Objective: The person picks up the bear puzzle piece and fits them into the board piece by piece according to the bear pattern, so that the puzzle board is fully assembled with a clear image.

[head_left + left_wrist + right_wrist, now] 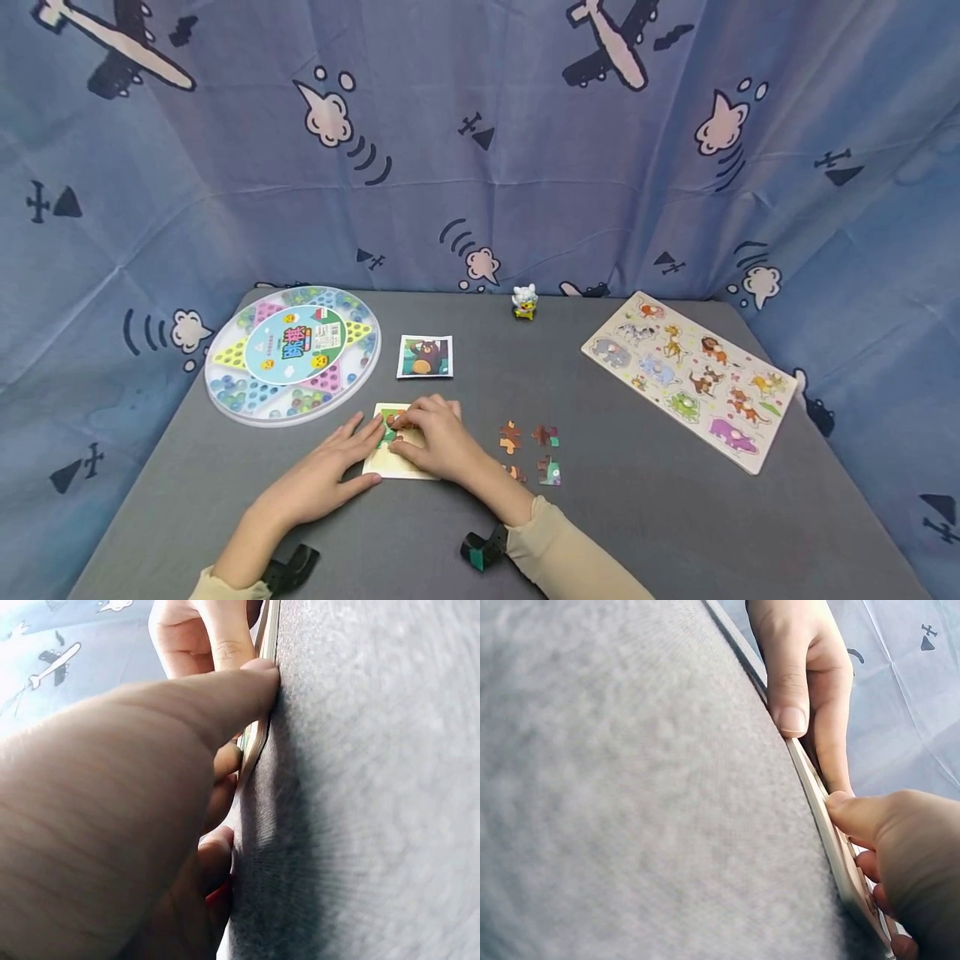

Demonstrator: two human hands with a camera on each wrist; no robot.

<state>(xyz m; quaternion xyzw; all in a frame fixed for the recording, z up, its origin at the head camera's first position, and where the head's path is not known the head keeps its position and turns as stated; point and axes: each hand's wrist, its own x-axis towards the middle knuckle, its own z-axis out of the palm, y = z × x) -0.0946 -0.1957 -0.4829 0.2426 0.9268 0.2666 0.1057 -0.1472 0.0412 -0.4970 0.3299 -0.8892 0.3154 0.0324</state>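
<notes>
A small wooden puzzle board (405, 472) lies flat on the grey table, its upper left filled with green and brown pieces and its lower part bare wood. My left hand (326, 475) rests along the board's left side, fingers fairly straight, thumb at the near left corner. Over the board, my right hand (438, 437) has curled fingers and thumb around a brown puzzle piece (398, 437), mostly covered by the fingers. In the right wrist view, the right thumb (855, 814) touches the board's surface. Several loose jigsaw pieces (510, 437) lie right of the board.
Behind the board lies a bear picture card (426, 357). A round Chinese checkers set (296, 357) sits at the left. An animal peg puzzle (690, 375) lies at the right, and a small white-and-yellow figurine (524, 302) stands at the back before a patterned curtain (420, 108).
</notes>
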